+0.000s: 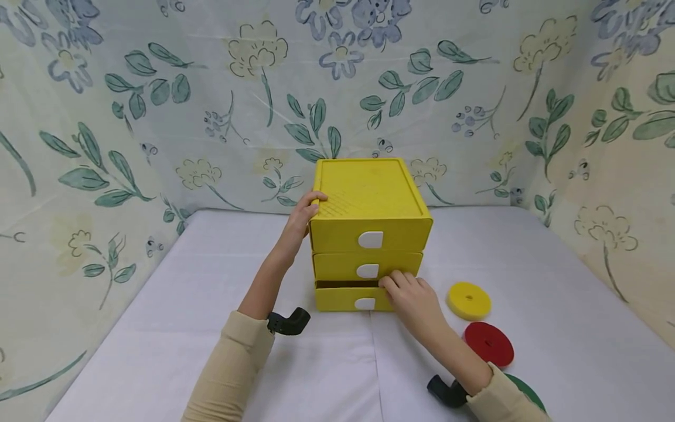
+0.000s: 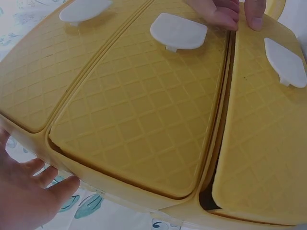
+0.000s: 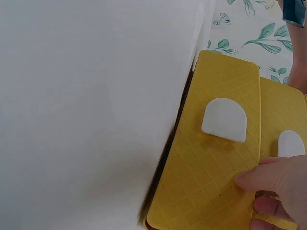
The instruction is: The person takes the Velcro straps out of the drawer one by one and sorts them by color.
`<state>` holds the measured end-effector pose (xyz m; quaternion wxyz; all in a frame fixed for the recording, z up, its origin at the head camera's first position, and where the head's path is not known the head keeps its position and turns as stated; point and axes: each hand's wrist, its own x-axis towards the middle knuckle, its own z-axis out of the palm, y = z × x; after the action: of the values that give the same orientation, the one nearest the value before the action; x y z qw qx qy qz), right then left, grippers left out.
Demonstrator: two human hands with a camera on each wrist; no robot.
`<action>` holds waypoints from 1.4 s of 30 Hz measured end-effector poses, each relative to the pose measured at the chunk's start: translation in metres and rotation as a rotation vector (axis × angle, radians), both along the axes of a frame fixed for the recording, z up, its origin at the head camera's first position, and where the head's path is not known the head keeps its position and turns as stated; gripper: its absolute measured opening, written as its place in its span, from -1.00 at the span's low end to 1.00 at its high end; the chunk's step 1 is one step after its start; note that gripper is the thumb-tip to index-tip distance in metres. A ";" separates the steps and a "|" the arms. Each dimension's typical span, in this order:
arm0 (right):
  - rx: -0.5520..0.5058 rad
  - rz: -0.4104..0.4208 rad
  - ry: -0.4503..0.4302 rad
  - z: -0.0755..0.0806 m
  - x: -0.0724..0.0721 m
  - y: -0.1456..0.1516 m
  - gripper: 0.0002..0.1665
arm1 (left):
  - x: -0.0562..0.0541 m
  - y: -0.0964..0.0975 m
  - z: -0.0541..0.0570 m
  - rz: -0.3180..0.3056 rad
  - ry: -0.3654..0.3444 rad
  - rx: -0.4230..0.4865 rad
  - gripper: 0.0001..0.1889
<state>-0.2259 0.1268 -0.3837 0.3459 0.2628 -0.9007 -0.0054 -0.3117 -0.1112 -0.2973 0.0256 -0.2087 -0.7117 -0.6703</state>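
A yellow drawer unit (image 1: 364,187) has three stacked drawers with white tab handles. Its bottom drawer (image 1: 337,299) is pulled out slightly, leaving a dark gap along the top edge. My right hand (image 1: 413,302) grips that edge right of the handle. In the right wrist view, the thumb lies on the patterned bottom drawer front (image 3: 201,177) and the fingers reach over its edge. My left hand (image 1: 300,223) rests against the unit's upper left side, fingertips on the top edge. The left wrist view shows its fingers (image 2: 64,189) loosely bent beside the unit wall.
To the right on the white cloth lie a yellow disc (image 1: 469,300), a red disc (image 1: 490,344) and a green disc (image 1: 527,391), the last partly hidden by the right sleeve. A floral curtain (image 1: 211,105) hangs close behind the unit and along the sides.
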 end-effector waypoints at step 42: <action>-0.052 0.033 -0.072 0.031 0.001 0.004 -0.85 | 0.013 -0.007 0.004 0.058 -0.018 -0.078 -0.51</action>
<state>-0.2244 0.1308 -0.3527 0.3201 0.2685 -0.9079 0.0333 -0.2987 -0.1185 -0.2929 0.0304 -0.1829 -0.7433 -0.6428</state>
